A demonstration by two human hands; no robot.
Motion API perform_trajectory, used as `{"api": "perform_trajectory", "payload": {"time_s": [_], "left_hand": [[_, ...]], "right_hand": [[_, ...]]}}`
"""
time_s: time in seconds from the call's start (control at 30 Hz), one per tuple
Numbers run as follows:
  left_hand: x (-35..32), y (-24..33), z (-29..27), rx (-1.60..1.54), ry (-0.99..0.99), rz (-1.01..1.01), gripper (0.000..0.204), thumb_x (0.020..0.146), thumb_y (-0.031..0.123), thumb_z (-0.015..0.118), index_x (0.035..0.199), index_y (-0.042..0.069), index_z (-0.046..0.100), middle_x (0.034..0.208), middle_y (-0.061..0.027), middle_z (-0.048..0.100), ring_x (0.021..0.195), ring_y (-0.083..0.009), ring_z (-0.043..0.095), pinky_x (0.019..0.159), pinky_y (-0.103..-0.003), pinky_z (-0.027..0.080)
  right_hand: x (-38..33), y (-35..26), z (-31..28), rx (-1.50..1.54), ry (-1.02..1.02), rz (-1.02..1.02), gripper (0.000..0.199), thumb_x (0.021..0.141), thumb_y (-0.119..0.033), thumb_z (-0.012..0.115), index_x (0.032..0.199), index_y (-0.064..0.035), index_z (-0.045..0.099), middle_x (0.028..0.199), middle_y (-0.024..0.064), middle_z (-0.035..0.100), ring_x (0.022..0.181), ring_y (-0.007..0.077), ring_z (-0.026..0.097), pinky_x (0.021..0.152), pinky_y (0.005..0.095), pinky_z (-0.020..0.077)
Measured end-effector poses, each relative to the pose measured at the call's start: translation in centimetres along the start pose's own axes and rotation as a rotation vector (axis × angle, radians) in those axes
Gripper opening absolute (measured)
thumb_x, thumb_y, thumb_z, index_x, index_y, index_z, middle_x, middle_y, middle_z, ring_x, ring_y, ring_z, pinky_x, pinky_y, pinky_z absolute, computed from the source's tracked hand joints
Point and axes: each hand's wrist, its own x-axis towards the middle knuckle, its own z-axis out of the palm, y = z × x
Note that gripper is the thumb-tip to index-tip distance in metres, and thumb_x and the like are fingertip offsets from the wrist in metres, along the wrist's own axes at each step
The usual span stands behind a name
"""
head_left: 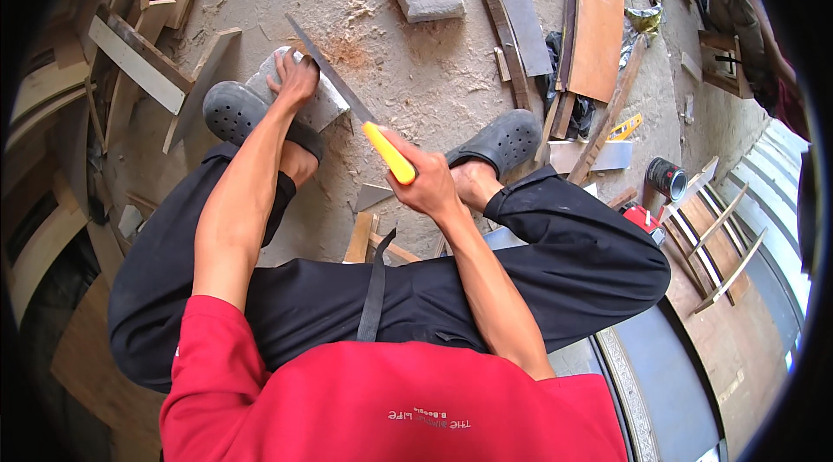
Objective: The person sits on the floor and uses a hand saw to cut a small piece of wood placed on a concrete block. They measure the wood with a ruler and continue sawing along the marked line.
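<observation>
- Head view: left hand had its fingers spread over a pale block, not wrapped round it, probably just pinning it down.
- Right hand was curled tight round the saw, blade angled along the block's edge; couldn't tell if they touched.
- Left clog sat right by the block, maybe as a brace, kinda crowding that side.
- Boards and a can cluttered the right.
</observation>
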Motion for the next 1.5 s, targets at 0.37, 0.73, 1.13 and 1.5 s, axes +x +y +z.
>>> {"api": "perform_trajectory", "payload": {"time_s": [0.37,0.73,1.13,1.5], "left_hand": [[0.9,-0.5,-0.2,0.008,-0.006,-0.026,0.048,0.099,0.042,0.032,0.138,0.021,0.050,0.160,-0.0160,0.010,0.147,-0.0431,-0.004,0.106,-0.074,0.003],[0.3,0.1,0.2,-0.027,0.089,-0.049,0.049,0.098,0.043,0.035,0.138,0.022,0.052,0.160,-0.0144,0.012,0.149,-0.0395,-0.005,0.109,-0.071,-0.001],[-0.2,0.9,0.1,0.025,0.100,-0.019,0.047,0.098,0.042,0.036,0.136,0.022,0.054,0.159,-0.0162,0.015,0.148,-0.0409,-0.003,0.109,-0.071,-0.001],[0.0,0.8,0.0,0.023,0.109,-0.072,0.047,0.098,0.042,0.036,0.137,0.023,0.053,0.159,-0.0162,0.016,0.148,-0.0403,-0.002,0.109,-0.070,-0.002]], "right_hand": [[-1.5,0.7,-0.8,0.003,-0.021,0.004,0.061,0.073,-0.004,0.070,0.132,-0.0104,0.057,0.122,0.0156,0.064,0.091,0.0346,0.068,0.076,0.0363,0.0579],[-1.1,-0.7,-1.2,-0.014,-0.006,-0.021,0.064,0.072,-0.007,0.071,0.134,-0.0158,0.056,0.117,0.0128,0.066,0.083,0.0363,0.067,0.068,0.0404,0.0565],[0.8,-0.4,-0.4,-0.022,-0.030,0.027,0.063,0.073,-0.006,0.069,0.134,-0.0172,0.056,0.104,0.0180,0.068,0.082,0.0386,0.067,0.069,0.0416,0.0558],[-0.4,-0.6,-1.8,0.031,0.008,-0.042,0.060,0.074,-0.004,0.068,0.133,-0.0133,0.058,0.110,0.0165,0.068,0.088,0.0361,0.067,0.073,0.0383,0.0568]]}}
